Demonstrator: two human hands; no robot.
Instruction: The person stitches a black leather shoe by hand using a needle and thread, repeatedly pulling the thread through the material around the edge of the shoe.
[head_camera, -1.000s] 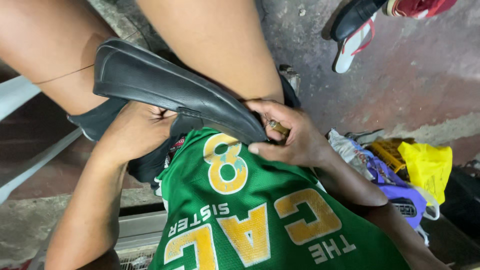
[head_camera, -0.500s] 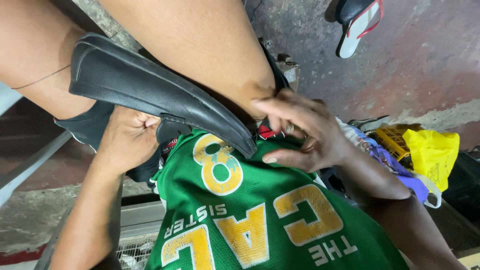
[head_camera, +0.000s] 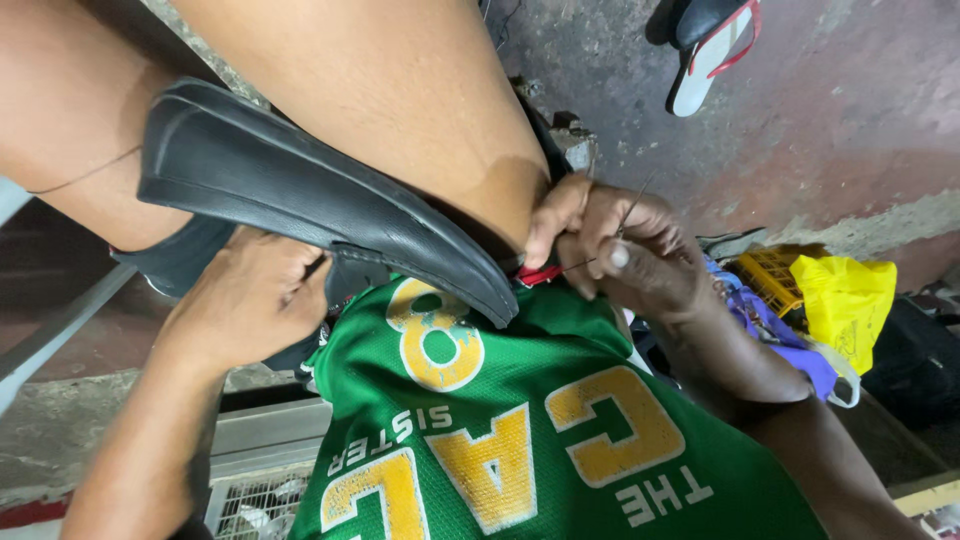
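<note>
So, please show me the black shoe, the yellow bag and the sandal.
black shoe (head_camera: 300, 190), head view, on its upper side.
yellow bag (head_camera: 845, 300), head view, on its middle.
sandal (head_camera: 712, 55), head view, on its pale sole.

Yellow plastic bag, perhaps package, right edge.

The long black leather shoe lies wedged between the bare thighs above and the green jersey below, leaving no gap around its toe. The left hand blocks the underside; the right hand crowds the tip. Open concrete floor lies beyond, past the yellow plastic bag.
</note>
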